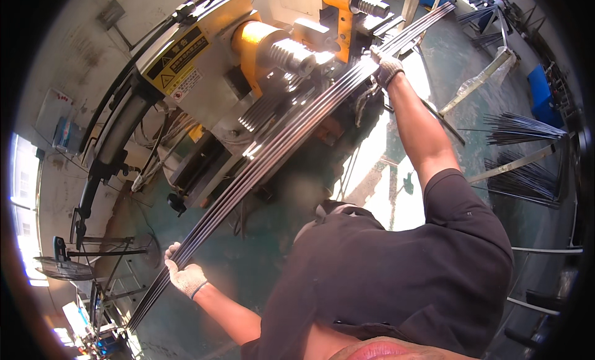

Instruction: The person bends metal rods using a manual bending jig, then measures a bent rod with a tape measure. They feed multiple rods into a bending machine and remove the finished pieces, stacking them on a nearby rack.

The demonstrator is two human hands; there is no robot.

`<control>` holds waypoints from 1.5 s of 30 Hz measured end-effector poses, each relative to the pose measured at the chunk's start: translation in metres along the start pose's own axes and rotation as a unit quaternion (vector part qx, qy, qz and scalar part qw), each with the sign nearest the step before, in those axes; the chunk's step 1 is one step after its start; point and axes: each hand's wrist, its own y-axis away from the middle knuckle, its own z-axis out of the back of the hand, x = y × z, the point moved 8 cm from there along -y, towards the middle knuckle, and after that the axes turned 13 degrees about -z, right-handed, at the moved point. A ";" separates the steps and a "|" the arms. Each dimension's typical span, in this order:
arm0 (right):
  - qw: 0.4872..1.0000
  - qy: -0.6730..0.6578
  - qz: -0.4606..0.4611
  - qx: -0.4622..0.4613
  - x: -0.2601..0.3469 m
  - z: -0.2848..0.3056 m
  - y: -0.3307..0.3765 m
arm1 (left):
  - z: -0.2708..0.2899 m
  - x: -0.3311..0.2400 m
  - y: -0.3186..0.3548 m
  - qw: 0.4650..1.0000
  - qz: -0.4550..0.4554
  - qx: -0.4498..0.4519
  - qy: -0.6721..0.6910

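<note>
A bundle of several long, thin metal rods [266,160] runs slantwise across the view, from lower left to upper right. My left hand [186,277], in a pale knit glove, is wrapped round the rods near their lower left end. My right hand [387,69], gloved too, grips the bundle near its upper right end; some of its fingers are hidden. Just beyond the rods stands a machine with a yellow housing [251,41] and a ribbed metal roller [290,56]. The rods pass in front of it; I cannot tell whether they touch it.
A second ribbed roller [372,4] is at the back. Dark rod bundles [524,129] lie on a rack [520,162] to the right, near a blue bin [542,96]. A fan [65,268] stands at the lower left. A black curved arm [102,168] hangs beside the machine.
</note>
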 end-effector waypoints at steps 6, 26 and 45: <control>0.995 -0.001 -0.054 0.084 -0.018 -0.072 -0.012 | -0.068 0.067 0.008 0.995 0.074 0.050 0.039; 0.996 -0.040 -0.074 -0.004 0.013 -0.051 -0.183 | -0.175 0.186 -0.004 0.984 0.174 0.022 0.019; 0.706 0.662 0.249 -0.017 -0.026 -0.105 -0.108 | -0.198 0.229 0.037 0.969 0.235 0.062 0.033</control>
